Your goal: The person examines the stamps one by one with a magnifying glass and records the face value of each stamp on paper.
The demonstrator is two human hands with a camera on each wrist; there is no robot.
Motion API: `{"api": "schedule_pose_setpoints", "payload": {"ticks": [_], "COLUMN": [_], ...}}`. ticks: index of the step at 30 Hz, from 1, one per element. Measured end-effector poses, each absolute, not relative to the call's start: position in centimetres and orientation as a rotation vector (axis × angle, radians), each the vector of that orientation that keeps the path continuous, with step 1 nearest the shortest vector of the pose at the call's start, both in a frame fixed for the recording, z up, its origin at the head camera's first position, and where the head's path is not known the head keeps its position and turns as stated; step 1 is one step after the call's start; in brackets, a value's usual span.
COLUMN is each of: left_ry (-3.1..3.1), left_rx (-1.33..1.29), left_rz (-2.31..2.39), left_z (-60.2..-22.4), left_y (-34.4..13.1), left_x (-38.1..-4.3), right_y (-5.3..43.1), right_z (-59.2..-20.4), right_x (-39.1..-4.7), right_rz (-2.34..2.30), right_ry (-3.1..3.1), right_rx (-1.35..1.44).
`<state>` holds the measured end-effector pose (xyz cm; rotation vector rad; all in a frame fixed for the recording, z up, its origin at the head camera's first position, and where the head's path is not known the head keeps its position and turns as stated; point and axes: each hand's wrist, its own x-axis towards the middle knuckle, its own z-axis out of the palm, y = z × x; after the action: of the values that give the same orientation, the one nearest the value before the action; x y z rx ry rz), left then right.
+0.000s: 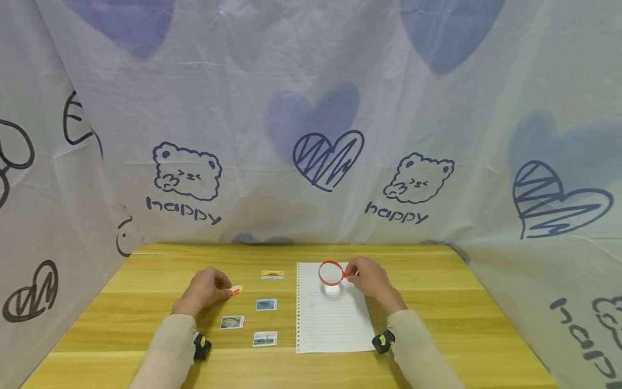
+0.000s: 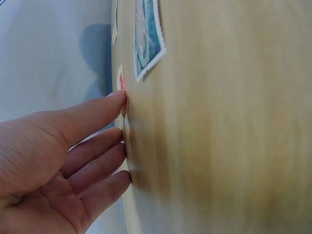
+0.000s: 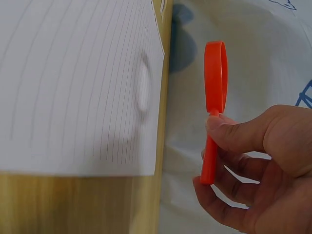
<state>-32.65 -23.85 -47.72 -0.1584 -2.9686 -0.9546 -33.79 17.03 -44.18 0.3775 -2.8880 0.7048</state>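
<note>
My left hand [image 1: 204, 292] is low over the left of the table, its thumb and fingertips at the edge of a postage stamp with a red picture [image 1: 236, 290]. In the left wrist view the thumb covers part of that stamp [image 2: 122, 78], and the other fingertips come down at the tabletop. My right hand [image 1: 366, 275] holds a red magnifying glass [image 3: 214, 78] by its handle, between thumb and fingers. Its round lens is raised over the upper part of a lined, punched sheet of paper [image 1: 330, 329], throwing a bright spot on it.
Several other stamps lie between the left hand and the paper: a yellow one [image 1: 272, 274], a blue one [image 1: 266, 304], a greenish one [image 1: 232, 322] and one with a green landscape [image 1: 264, 339]. A printed white curtain [image 1: 252, 216] surrounds the wooden table [image 1: 437, 302].
</note>
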Motion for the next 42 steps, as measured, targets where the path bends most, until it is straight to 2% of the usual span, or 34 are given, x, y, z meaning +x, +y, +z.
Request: {"api": "schedule_pose_setpoints", "payload": {"ticks": [15, 42], "left_ry": [-2.962, -2.966], "left_rx": [-0.161, -0.153], "left_rz": [-0.960, -0.963], "left_z": [-47.7, -47.6], "left_y": [-23.9, -23.7], "left_x": [-32.6, -32.6], "right_y": [22.2, 27.9], "right_z": [-44.9, -45.2], "right_x": [-33.2, -32.1], "right_rz": [0.677, 0.659], "right_ry": [-2.879, -2.911], "right_rx": [0.286, 0.199]}}
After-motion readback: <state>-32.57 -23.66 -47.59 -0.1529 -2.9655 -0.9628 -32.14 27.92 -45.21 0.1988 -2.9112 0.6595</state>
